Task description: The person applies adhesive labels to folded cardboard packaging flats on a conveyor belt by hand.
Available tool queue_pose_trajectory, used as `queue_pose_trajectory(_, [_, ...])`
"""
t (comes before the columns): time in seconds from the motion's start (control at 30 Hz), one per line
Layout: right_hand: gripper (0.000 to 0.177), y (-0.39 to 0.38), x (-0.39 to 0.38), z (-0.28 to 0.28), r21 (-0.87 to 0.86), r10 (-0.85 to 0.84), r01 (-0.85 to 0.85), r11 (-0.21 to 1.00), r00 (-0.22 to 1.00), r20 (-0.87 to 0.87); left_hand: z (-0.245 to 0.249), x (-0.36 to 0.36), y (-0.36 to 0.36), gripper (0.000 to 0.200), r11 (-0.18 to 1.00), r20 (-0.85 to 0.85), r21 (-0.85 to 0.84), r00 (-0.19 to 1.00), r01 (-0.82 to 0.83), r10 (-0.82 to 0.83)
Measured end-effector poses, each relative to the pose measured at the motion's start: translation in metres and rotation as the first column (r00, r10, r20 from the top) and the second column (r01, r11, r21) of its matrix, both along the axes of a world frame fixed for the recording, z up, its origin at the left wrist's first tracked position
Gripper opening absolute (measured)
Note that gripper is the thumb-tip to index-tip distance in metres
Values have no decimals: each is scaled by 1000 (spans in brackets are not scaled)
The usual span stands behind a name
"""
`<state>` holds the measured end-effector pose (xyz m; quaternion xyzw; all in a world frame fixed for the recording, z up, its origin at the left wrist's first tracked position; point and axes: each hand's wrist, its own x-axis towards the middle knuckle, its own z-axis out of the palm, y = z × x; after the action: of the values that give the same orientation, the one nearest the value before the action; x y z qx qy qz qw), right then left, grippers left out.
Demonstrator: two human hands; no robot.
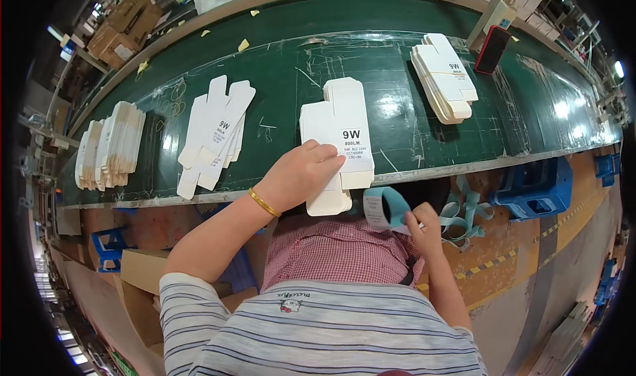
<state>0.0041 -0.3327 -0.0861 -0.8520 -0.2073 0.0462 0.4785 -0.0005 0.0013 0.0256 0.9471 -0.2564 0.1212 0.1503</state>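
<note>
Head view, clock positions from picture centre. Four groups of flat white cartons are recorded on the green counter (394, 114): one central stack (339, 114) just toward 12 o'clock, one fanned pile (215, 134) at 10, one neat stack (442, 78) at 2 and one leaning row (109, 147) at 9. Individual cartons cannot be counted. The left hand (301, 177) lies on the central stack with fingers bent; whether it grips cannot be told. The right hand (426, 228), at 4 o'clock, pinches one curled label strip (375, 207) near the counter's edge.

The left hand hides part of the central stack's face; "9W" reads clearly beside it. The strip's print is too small to read.

Also noted: one red phone (492, 49) at 2, beyond the neat stack; a loose teal ribbon (472, 207) and one large blue stool (540, 190) toward 3; one open cardboard box (142, 273) at 8, partly behind the left sleeve (192, 306).
</note>
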Motion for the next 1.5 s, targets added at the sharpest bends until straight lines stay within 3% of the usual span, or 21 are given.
queue_pose_trajectory(0.07, [17, -4, 9, -9, -50, -23, 31, 998, 987, 159, -5, 3, -2, 28, 1000, 24, 2, 1000, 4, -4])
queue_pose_trajectory(0.13, [17, 1, 15, -15, -54, -44, 52, 997, 988, 146, -9, 7, -9, 28, 997, 83, 68, 996, -47, 42])
queue_pose_trajectory(0.3, [16, 16, 15, -39, -21, -166, 169, 985, 980, 112, -7, 13, -26, 30, 999, 62, 43, 998, -13, 10])
queue_pose_trajectory(0.4, [22, 28, 8, -18, -41, -81, 93, 995, 972, 221, -11, 17, -25, 20, 990, 124, 139, 991, 30, -47])
queue_pose_trajectory(0.47, [23, 41, 0, 1, -166, 125, -76, 983, 943, 309, -16, 17, -27, 13, 967, 99, 254, 993, 30, -57])
queue_pose_trajectory(0.5, [25, 46, 1, -1, -236, 235, -172, 956, 934, 271, -16, 14, -30, 10, 941, 81, 336, 993, 51, -83])
queue_pose_trajectory(0.53, [26, 55, 0, 1, -259, 306, -240, 936, 916, 259, -27, 14, -34, 8, 980, 81, 198, 997, -11, -5])
queue_pose_trajectory(0.57, [23, 61, -1, 2, -292, 340, -274, 916, 917, 209, -12, 10, -39, 8, 970, 162, 241, 986, -16, -24])
queue_pose_trajectory(0.6, [21, 65, 0, 5, -274, 337, -299, 914, 936, 104, -5, 8, -40, 9, 950, 126, 312, 990, 16, -58])
queue_pose_trajectory(0.73, [14, 67, 1, 14, -74, 246, -287, 955, 907, -341, 32, 9, 5, 12, 976, 279, 211, 953, 60, -119])
queue_pose_trajectory(0.87, [12, 54, 4, 33, 62, 269, -266, 962, 883, -385, 54, -24, 103, 18, 953, 309, 292, 951, -77, -18])
queue_pose_trajectory(0.97, [12, 43, 7, 51, 144, 295, -261, 954, 895, -335, 46, -60, 146, 25, 906, 248, 341, 953, -253, 173])
queue_pose_trajectory(1.0, [12, 40, 6, 57, 203, 302, -247, 948, 898, -321, 38, -68, 140, 27, 903, 229, 311, 945, -296, 231])
queue_pose_trajectory(1.07, [13, 42, 1, 69, 318, 318, -223, 922, 904, -286, 21, -77, 101, 32, 925, 96, -59, 921, -374, 378])
queue_pose_trajectory(1.13, [14, 46, -3, 81, 410, 360, -246, 878, 904, -230, 18, -78, 41, 38, 864, -193, -394, 948, -312, 254])
queue_pose_trajectory(1.2, [15, 45, -3, 87, 436, 428, -334, 836, 894, -134, 21, -76, -19, 42, 644, -391, -690, 919, -330, 52])
queue_pose_trajectory(1.3, [18, 45, -12, 91, 509, 387, -270, 817, 912, -138, 28, -75, -63, 44, 525, -354, -778, 931, -345, 87])
queue_pose_trajectory(1.4, [19, 47, -25, 93, 593, 320, -143, 792, 926, -203, 12, -71, -71, 46, 683, -230, -704, 972, -193, 38])
queue_pose_trajectory(1.5, [24, 50, -31, 90, 549, 258, -121, 827, 949, -179, 9, -69, -75, 38, 643, -364, -727, 929, -241, -63])
